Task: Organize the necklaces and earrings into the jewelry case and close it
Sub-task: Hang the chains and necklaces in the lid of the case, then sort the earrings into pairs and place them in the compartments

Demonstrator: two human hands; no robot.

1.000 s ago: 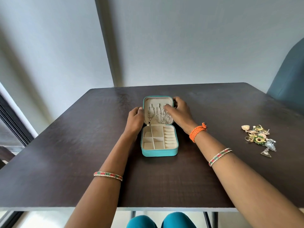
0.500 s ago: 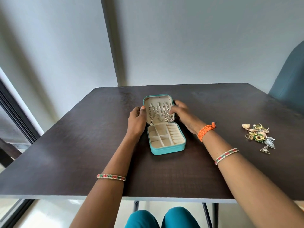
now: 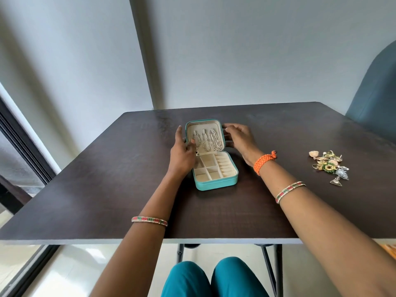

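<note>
A teal jewelry case [image 3: 216, 185] lies open at the middle of the dark table [image 3: 102, 181], its lid [image 3: 203, 124] standing upright. Three silver necklaces [image 3: 207, 142] hang inside the lid. The beige tray compartments below hold nothing. My left hand [image 3: 181, 155] holds the lid's left edge, fingers behind it and thumb in front against the leftmost necklace. My right hand [image 3: 241, 139] sits at the lid's right edge, relaxed fingertips touching it. A pile of gold, green and silver earrings [image 3: 327, 166] lies on the table far to the right.
A blue-grey chair back [image 3: 375, 88] rises at the table's far right corner. A pale wall stands behind the table and a dark window frame [image 3: 19, 136] runs along the left. My knees show under the near edge.
My right hand has drawn out of the lid, away from the necklaces, to its right edge. My left thumb has moved onto the leftmost necklace. The case has turned slightly, its front swinging right.
</note>
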